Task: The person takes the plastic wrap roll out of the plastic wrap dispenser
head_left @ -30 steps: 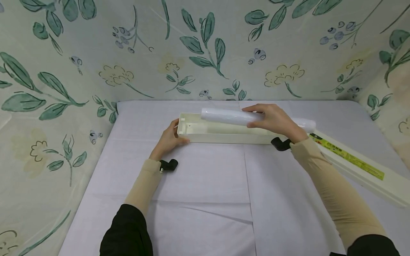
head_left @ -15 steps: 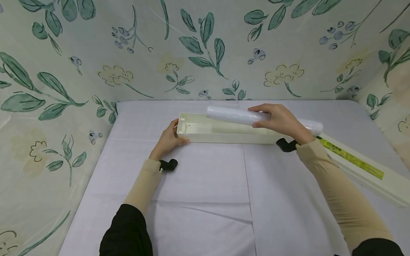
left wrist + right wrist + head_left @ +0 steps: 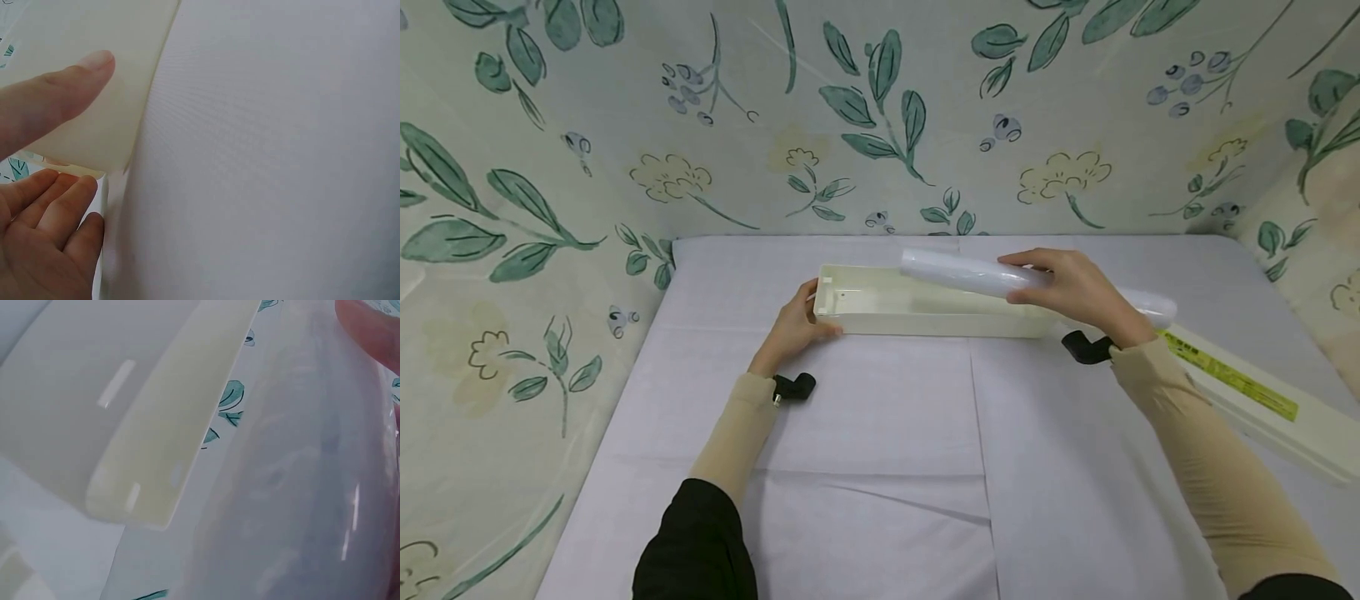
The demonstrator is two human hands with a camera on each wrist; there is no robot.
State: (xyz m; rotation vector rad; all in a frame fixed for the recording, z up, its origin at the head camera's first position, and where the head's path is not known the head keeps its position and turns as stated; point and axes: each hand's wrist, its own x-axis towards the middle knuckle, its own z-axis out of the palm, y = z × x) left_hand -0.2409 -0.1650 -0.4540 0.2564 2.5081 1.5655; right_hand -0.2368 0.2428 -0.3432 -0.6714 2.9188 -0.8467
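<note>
A long cream box [image 3: 910,324] without its cover lies near the back of the table, its inside showing. My left hand [image 3: 793,333] grips its left end; in the left wrist view the thumb [image 3: 62,103] lies on the long wall and the fingers [image 3: 69,212] bend at the end. My right hand [image 3: 1078,292] holds a clear-whitish roll of plastic film [image 3: 951,271] by its middle, thumb on the near side. The roll is raised over the box's right part, its left end higher. In the right wrist view the film roll [image 3: 294,506] is beside the box wall [image 3: 150,437], apart from it.
A long cream lid [image 3: 1318,437] with a yellow label [image 3: 1232,375] lies slantwise on the right, partly behind the right forearm. A white cloth [image 3: 880,433] with creases covers the table. Leaf-patterned sheeting [image 3: 925,125] hangs behind and at the sides.
My right hand has moved rightward with the film roll, whose left end tilts up a little more. The left hand and the box have stayed in place.
</note>
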